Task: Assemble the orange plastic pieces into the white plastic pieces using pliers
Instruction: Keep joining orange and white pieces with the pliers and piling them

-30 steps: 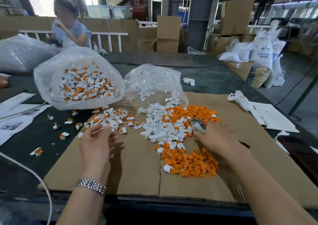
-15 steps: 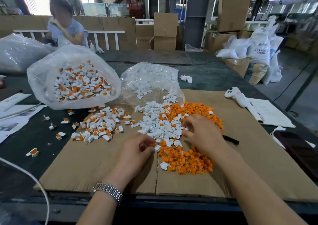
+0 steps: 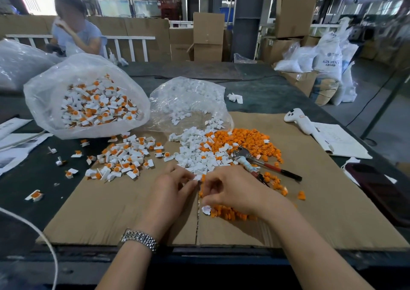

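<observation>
Nearest, the left hand [image 3: 172, 187] and right hand [image 3: 230, 192] meet fingertip to fingertip, pinching a small white piece [image 3: 198, 177]; it looks light, stiff and slippery, best nipped at its edges. Beyond, at two o'clock, the pliers [image 3: 261, 161] lie released on the orange pieces [image 3: 248, 136], long axis running ten to four, jaws toward ten
</observation>
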`<state>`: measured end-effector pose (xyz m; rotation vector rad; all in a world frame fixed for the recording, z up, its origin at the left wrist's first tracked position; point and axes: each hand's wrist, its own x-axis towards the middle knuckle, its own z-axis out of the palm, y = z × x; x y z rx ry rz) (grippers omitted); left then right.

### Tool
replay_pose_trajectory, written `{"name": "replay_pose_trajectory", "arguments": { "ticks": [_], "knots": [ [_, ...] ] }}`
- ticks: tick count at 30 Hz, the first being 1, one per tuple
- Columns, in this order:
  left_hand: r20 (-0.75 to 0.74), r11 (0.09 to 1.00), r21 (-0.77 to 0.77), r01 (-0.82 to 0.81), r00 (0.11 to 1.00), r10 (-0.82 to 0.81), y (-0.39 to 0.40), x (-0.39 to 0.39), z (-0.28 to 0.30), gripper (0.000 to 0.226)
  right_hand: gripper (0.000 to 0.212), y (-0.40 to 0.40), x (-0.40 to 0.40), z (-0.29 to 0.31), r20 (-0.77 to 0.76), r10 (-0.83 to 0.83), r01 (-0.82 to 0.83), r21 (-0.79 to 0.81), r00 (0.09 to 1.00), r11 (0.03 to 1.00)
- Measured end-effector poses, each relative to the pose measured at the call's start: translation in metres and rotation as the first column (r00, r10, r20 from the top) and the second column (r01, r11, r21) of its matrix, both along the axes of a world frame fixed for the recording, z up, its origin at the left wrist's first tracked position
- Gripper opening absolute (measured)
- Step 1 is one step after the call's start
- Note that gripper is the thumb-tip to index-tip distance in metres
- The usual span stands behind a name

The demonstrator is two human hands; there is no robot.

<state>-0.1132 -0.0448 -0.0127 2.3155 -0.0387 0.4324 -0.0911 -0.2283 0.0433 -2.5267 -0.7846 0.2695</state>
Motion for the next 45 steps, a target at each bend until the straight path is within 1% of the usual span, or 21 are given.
{"name": "replay_pose_trajectory", "arguments": {
  "ticks": [2, 4, 6, 8, 10, 12, 14, 16, 19, 21, 22, 27, 31, 34, 36, 38, 42, 44, 45],
  "knots": [
    [-0.034, 0.998, -0.063, -0.032, 0.999, 0.030, 0.001, 0.000, 0.002, 0.009, 0.022, 0.002, -0.003, 0.001, -0.007, 0.055, -0.056, -0.091, 0.998, 0.994],
    [-0.090, 0.988, -0.138, -0.067, 0.994, 0.055, 0.003, -0.001, 0.004, 0.010, 0.023, 0.006, -0.005, -0.001, 0.047, 0.090, -0.079, -0.188, 0.995, 0.979],
    [-0.133, 0.965, -0.247, -0.083, 0.990, 0.051, 0.004, -0.002, 0.006, 0.008, 0.019, 0.008, -0.004, -0.002, 0.101, 0.098, -0.074, -0.220, 0.990, 0.973],
    [-0.175, 0.922, -0.377, -0.086, 0.984, 0.020, 0.004, -0.005, 0.008, 0.006, 0.015, 0.010, -0.004, -0.004, 0.138, 0.091, -0.058, -0.230, 0.986, 0.971],
    [-0.206, 0.858, -0.503, -0.099, 0.978, -0.008, 0.006, -0.008, 0.008, 0.002, 0.015, 0.010, -0.003, -0.005, 0.158, 0.063, -0.028, -0.216, 0.985, 0.976],
    [-0.242, 0.782, -0.610, -0.127, 0.970, -0.031, 0.009, -0.009, 0.009, 0.007, 0.019, 0.009, -0.001, -0.006, 0.128, 0.002, 0.016, -0.139, 0.992, 0.990],
    [-0.267, 0.651, -0.745, -0.144, 0.959, -0.094, 0.013, -0.008, 0.008, 0.012, 0.018, 0.008, 0.000, -0.006, 0.120, -0.038, 0.049, -0.087, 0.992, 0.995],
    [-0.273, 0.508, -0.846, -0.162, 0.950, -0.150, 0.015, -0.006, 0.007, 0.016, 0.015, 0.008, 0.002, -0.007, 0.169, -0.013, 0.036, -0.131, 0.986, 0.991],
    [-0.268, 0.370, -0.909, -0.193, 0.950, -0.161, 0.019, -0.001, 0.003, 0.019, 0.016, 0.013, 0.004, -0.011, 0.223, 0.038, 0.005, -0.188, 0.974, 0.982],
    [-0.249, 0.271, -0.943, -0.194, 0.951, -0.185, 0.022, 0.000, 0.003, 0.016, 0.015, 0.016, 0.006, -0.013, 0.276, 0.045, 0.015, -0.210, 0.960, 0.977],
    [-0.236, 0.237, -0.953, -0.187, 0.951, -0.198, 0.022, 0.000, 0.003, 0.016, 0.014, 0.018, 0.007, -0.013, 0.295, 0.044, 0.023, -0.222, 0.954, 0.975],
    [-0.189, 0.182, -0.971, -0.153, 0.960, -0.204, 0.024, 0.000, 0.004, 0.013, 0.018, 0.022, 0.013, -0.016, 0.366, 0.057, 0.053, -0.283, 0.929, 0.958],
    [-0.163, 0.094, -0.985, -0.145, 0.957, -0.238, 0.027, -0.001, 0.005, 0.022, 0.022, 0.023, 0.016, -0.017, 0.412, 0.089, 0.061, -0.338, 0.907, 0.939],
    [-0.149, 0.058, -0.989, -0.138, 0.953, -0.265, 0.028, -0.002, 0.004, 0.020, 0.022, 0.021, 0.017, -0.018, 0.431, 0.095, 0.077, -0.363, 0.897, 0.929],
    [-0.136, 0.025, -0.991, -0.135, 0.950, -0.281, 0.028, -0.004, 0.005, 0.017, 0.025, 0.019, 0.017, -0.018, 0.428, 0.060, 0.094, -0.328, 0.902, 0.940],
    [-0.128, 0.001, -0.991, -0.134, 0.947, -0.294, 0.027, -0.004, 0.007, 0.016, 0.026, 0.015, 0.017, -0.018, 0.408, -0.004, 0.108, -0.233, 0.913, 0.967],
    [-0.135, 0.028, -0.991, -0.133, 0.941, -0.309, 0.024, -0.006, 0.010, 0.018, 0.017, 0.011, 0.018, -0.014, 0.352, -0.135, 0.139, 0.013, 0.926, 0.990],
    [-0.149, 0.060, -0.989, -0.137, 0.944, -0.294, 0.022, -0.006, 0.011, 0.026, 0.012, 0.012, 0.016, -0.009, 0.224, -0.235, 0.184, 0.224, 0.946, 0.957],
    [-0.156, 0.082, -0.987, -0.138, 0.945, -0.287, 0.021, -0.006, 0.012, 0.027, 0.009, 0.013, 0.014, -0.006, 0.117, -0.278, 0.223, 0.349, 0.953, 0.910]
  ]
}}
